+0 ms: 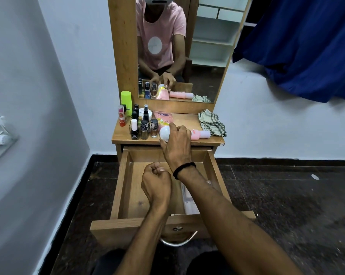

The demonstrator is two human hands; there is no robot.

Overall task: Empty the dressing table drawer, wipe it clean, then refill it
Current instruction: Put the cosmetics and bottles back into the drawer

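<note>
1. Along the left edge of the wooden dressing table top (187, 121) stood small nail polish bottles (143, 129).
2. Over the open wooden drawer (120, 187), the left hand (156, 183) was a closed fist; whether it held anything was unclear.
3. Near the front edge, the right hand (177, 144) gripped a pink tube with a white cap (164, 124).
4. By the right edge lay a checked cloth (212, 122).

The left end of the tabletop (187, 142) is crowded by upright bottles (143, 129); its right back corner is taken by a cloth (212, 122). Bare wood is left along the drawer's (116, 187) left side.
</note>
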